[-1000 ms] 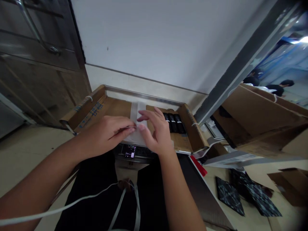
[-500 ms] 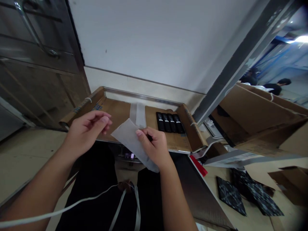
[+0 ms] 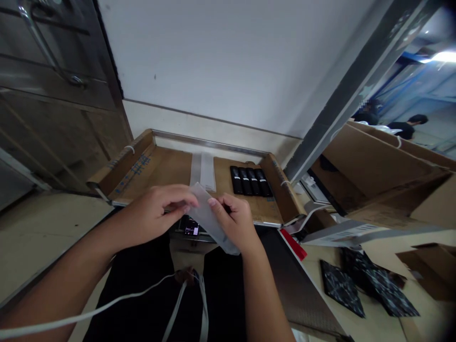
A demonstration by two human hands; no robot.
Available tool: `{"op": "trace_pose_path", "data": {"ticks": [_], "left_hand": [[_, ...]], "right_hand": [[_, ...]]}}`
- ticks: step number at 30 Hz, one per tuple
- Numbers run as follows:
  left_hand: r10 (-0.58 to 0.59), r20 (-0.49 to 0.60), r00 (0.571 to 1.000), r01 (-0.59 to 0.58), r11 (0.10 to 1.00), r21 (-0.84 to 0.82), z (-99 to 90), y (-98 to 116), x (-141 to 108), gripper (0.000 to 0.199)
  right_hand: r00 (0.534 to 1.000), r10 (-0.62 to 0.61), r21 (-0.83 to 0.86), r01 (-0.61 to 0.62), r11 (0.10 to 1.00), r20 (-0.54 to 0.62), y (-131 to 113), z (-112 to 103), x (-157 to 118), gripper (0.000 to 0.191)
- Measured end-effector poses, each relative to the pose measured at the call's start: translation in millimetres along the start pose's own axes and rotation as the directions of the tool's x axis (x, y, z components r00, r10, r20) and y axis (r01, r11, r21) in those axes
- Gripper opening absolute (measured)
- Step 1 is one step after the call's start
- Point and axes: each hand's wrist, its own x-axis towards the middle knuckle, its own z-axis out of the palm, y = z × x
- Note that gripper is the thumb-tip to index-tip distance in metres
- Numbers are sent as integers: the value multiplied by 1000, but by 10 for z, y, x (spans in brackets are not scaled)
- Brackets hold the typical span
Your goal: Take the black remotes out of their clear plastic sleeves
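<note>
A translucent white plastic bag (image 3: 213, 221) slants in front of me, above the tray's front edge. My right hand (image 3: 233, 219) grips its right side between thumb and curled fingers. At the upper left edge of the bag, my left hand (image 3: 166, 209) has its fingers closed, fingertips on the plastic. Beyond the bag lies a stack of flat white sleeves (image 3: 207, 172) on the cardboard-lined tray (image 3: 167, 166). Several black cylindrical items with small white labels (image 3: 253, 182) stand side by side at the tray's right end.
A lit phone screen (image 3: 191, 228) shows under the bag. A white cord (image 3: 117, 300) crosses my lap. To the right are a large cardboard box (image 3: 388, 175), a red strip (image 3: 294, 245) and dark patterned packages (image 3: 342, 287) on the floor. Other people (image 3: 408, 126) are in the background.
My left hand has moved right and closed on the bag's upper left edge. The bag now looks narrower and steeper. My right hand keeps its grip.
</note>
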Motion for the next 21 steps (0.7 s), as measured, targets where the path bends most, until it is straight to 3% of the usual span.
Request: {"op": "trace_pose_path", "data": {"ticks": [2, 6, 11, 16, 21], "left_hand": [[7, 30, 1000, -9, 998, 56, 44, 35, 17, 16], [-34, -66, 997, 34, 999, 1, 26, 72, 76, 24], [-164, -158, 974, 148, 983, -110, -155, -50, 117, 34], [-187, -146, 971, 165, 975, -149, -321, -306, 96, 46], [-161, -114, 980, 150, 984, -100, -335, -481, 70, 48]], "right_hand": [[1000, 7, 8, -7, 1000, 6, -16, -19, 8, 39], [990, 114, 77, -121, 990, 88, 39, -89, -8, 32], [885, 288, 203, -378, 903, 366, 293, -269, -162, 37], [853, 400, 290, -497, 818, 335, 526, -375, -344, 40], [843, 468, 378, -537, 754, 264, 572, -334, -366, 41]]}}
